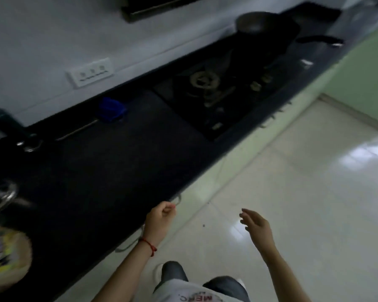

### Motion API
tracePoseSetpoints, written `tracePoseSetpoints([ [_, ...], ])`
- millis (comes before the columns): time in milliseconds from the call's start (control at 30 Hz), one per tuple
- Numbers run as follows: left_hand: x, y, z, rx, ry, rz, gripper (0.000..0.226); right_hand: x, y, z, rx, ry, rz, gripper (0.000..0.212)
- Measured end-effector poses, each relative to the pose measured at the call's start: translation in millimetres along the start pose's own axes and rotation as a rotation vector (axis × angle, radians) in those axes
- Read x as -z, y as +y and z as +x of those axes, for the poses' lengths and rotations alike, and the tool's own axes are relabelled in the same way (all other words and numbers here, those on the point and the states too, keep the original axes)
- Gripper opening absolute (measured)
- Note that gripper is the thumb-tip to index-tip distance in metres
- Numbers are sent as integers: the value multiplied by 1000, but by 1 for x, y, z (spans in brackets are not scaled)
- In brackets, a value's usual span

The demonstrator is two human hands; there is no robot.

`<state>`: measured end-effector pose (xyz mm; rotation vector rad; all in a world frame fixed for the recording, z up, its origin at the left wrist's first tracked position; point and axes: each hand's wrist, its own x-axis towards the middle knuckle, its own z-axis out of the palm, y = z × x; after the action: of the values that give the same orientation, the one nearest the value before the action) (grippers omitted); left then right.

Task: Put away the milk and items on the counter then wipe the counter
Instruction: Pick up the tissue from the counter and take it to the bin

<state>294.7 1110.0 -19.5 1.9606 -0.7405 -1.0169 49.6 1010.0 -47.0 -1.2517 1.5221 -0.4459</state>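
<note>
1. The counter point(109, 171) is dark and looks like smooth, dull stone.
2. The floor point(314, 192) is pale tile, very shiny.
3. The blue cloth point(111, 110) looks soft and crumpled.
4. The pan point(262, 23) is black and dull.
5. The wall socket point(91, 71) looks like white plastic.
6. The burner ring point(203, 80) looks like worn metal.

Yellow packet point(3, 249) at counter's point(100, 171) near-left end: smeared, cut by frame edge, print unreadable. Metal ring point(2, 196) beyond it, half out of frame. My left fist's point(162, 216) contents, if any, hidden.
</note>
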Motion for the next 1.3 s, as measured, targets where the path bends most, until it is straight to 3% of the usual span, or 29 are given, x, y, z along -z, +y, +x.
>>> tracePoseSetpoints([
  [267,-174,34,-8,-15,-249,164,4,155,128,-17,-272,185,194,25],
  [500,-288,55,-9,53,-397,295,24,233,198,-29,-461,320,329,28],
  [700,-346,72,35,173,-397,286,24,283,206,8,-504,379,437,30],
  [933,-429,106,116,319,-406,322,21,376,183,119,-484,420,451,28],
  [1067,-485,153,159,383,-430,366,23,430,168,175,-505,407,427,27],
  [1300,-611,274,227,277,-563,332,18,506,177,246,-588,442,427,29],
])
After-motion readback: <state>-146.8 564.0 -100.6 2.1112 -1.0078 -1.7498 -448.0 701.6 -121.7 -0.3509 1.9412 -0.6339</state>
